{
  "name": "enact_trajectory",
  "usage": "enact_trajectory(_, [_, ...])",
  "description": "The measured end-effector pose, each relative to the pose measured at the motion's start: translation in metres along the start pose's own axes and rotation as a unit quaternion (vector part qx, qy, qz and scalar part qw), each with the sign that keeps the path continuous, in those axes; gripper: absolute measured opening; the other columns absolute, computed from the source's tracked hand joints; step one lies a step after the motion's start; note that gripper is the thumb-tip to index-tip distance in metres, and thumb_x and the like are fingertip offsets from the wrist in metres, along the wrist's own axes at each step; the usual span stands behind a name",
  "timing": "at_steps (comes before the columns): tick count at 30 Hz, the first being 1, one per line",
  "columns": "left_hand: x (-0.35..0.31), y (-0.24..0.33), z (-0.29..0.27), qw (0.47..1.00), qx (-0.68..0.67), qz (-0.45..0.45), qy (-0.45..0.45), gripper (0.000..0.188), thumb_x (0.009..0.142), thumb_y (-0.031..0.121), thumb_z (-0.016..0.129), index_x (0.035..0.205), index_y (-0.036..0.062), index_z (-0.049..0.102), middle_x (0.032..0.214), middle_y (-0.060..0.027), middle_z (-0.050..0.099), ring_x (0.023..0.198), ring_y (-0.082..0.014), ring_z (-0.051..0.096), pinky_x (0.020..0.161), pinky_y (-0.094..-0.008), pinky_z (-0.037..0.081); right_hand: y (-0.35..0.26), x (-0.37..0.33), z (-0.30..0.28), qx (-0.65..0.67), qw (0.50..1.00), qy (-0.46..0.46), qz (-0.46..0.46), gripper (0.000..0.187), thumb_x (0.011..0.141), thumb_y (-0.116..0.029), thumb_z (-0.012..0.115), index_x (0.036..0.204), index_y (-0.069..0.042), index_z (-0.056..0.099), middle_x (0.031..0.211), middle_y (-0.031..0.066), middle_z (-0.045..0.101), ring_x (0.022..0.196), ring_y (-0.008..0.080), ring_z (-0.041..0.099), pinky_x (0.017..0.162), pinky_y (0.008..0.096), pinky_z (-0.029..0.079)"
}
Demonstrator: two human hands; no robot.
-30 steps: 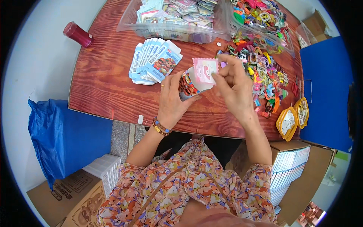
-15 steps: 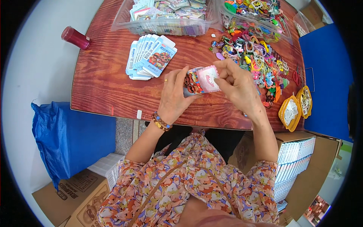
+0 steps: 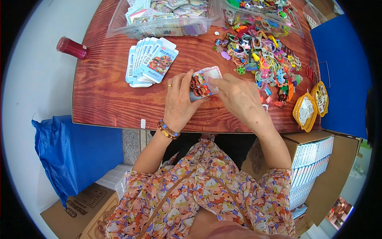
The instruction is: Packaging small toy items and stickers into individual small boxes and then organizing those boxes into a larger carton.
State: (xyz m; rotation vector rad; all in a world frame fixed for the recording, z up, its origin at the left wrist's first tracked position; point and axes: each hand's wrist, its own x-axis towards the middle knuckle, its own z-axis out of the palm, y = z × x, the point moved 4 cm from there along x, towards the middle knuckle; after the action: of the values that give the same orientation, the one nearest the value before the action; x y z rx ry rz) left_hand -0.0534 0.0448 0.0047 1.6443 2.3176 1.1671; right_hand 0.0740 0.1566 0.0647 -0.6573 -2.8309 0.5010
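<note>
My left hand (image 3: 178, 97) is closed around a small printed carton (image 3: 199, 87) with cartoon figures, held tilted above the table's near half. A pink and white packet (image 3: 212, 73) with a scalloped edge shows at the carton's right end. My right hand (image 3: 242, 95) presses its fingertips against this packet, and the fingers cover part of it. How far the packet sits inside the carton I cannot tell. Left of my hands, a fanned stack of similar light-blue cartons (image 3: 157, 65) lies flat on the table.
A clear bin of cards and packets (image 3: 167, 28) stands at the back. Beside it are a bin of trinkets (image 3: 262, 18) and a loose trinket pile (image 3: 260, 59). Yellow baskets (image 3: 305, 113) and red scissors (image 3: 310, 72) lie right; a red cylinder (image 3: 72, 48) stands left.
My right hand has moved in against the pink packet, and less of the packet shows. My left hand still holds the carton. The whole view has shifted slightly.
</note>
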Motion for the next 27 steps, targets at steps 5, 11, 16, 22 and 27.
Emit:
enact_trajectory(5, [0.003,0.003,0.002,1.0,0.019,0.009,0.008,0.087,0.062,0.017,0.089,0.137,0.0018,0.047,0.123,-0.0167,0.052,0.112,-0.0358,0.051,0.095,-0.0461,0.045,0.01,-0.003,0.003,0.072,0.996,0.047,-0.017,0.026,0.085,-0.005,0.061,0.11,-0.007,0.07,0.09,0.014,0.07,0.075,0.0318,0.068,0.064,0.0424,0.052])
enact_trajectory(11, [0.003,0.002,0.004,1.0,0.022,0.013,0.001,0.088,0.061,0.017,0.089,0.137,0.0021,0.048,0.123,-0.0165,0.052,0.112,-0.0355,0.051,0.095,-0.0459,0.045,0.018,-0.013,-0.001,0.063,0.995,0.05,0.055,0.026,0.087,-0.007,0.059,0.11,-0.009,0.072,0.082,0.0175,0.069,0.07,0.0342,0.067,0.062,0.0443,0.051])
enact_trajectory(16, [0.001,0.003,0.011,0.999,0.016,0.033,-0.014,0.087,0.062,0.017,0.089,0.137,0.0022,0.047,0.123,-0.0169,0.052,0.112,-0.0358,0.051,0.095,-0.0463,0.045,0.009,-0.007,0.006,0.02,0.998,-0.047,0.041,0.025,0.089,-0.006,0.058,0.111,-0.006,0.071,0.081,0.0193,0.068,0.067,0.0316,0.065,0.059,0.0419,0.049])
enact_trajectory(22, [0.002,0.0,0.005,0.999,0.013,0.037,-0.01,0.086,0.062,0.019,0.089,0.136,0.0028,0.048,0.122,-0.0174,0.053,0.112,-0.0368,0.051,0.095,-0.0464,0.045,0.05,-0.02,-0.012,0.223,0.965,0.077,0.118,0.028,0.09,-0.007,0.062,0.117,-0.004,0.068,0.079,0.0148,0.068,0.063,0.0153,0.058,0.058,0.0306,0.046])
enact_trajectory(27, [0.0,-0.008,0.008,0.999,-0.003,0.011,-0.031,0.084,0.063,0.021,0.09,0.135,0.0036,0.05,0.123,-0.0175,0.053,0.112,-0.037,0.052,0.095,-0.0468,0.045,0.094,-0.056,0.016,0.106,0.978,0.042,0.176,0.02,0.087,-0.01,0.068,0.105,-0.001,0.068,0.088,0.0124,0.064,0.076,0.0201,0.061,0.068,0.0335,0.048])
